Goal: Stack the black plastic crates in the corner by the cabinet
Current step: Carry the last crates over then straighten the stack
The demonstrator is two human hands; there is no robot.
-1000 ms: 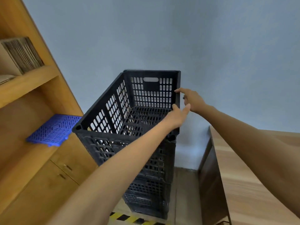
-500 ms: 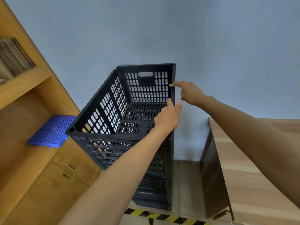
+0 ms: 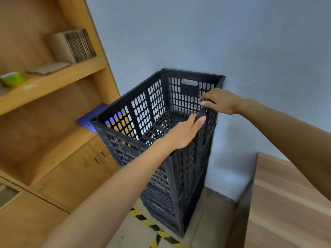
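Note:
A tall stack of black plastic crates (image 3: 179, 185) stands on the floor in the corner between the wooden cabinet (image 3: 59, 133) and the grey wall. The top crate (image 3: 154, 102) is empty and open upward, sitting level on the ones below. My left hand (image 3: 184, 134) lies over its right rim, thumb inside and fingers outside. My right hand (image 3: 221, 102) grips the same rim a little further back, fingers curled over the edge. The lower crates are partly hidden by my left forearm.
A blue plastic grid piece (image 3: 89, 117) lies on the cabinet ledge, close behind the stack. Cardboard (image 3: 71, 45) and a green bowl (image 3: 12, 78) sit on the upper shelf. A wooden table (image 3: 286, 203) stands to the right. Yellow-black tape (image 3: 152, 226) marks the floor.
My right hand slid from the far right corner along the rim toward my left hand. My left hand closed further over the rim. My view swung, showing more of the cabinet.

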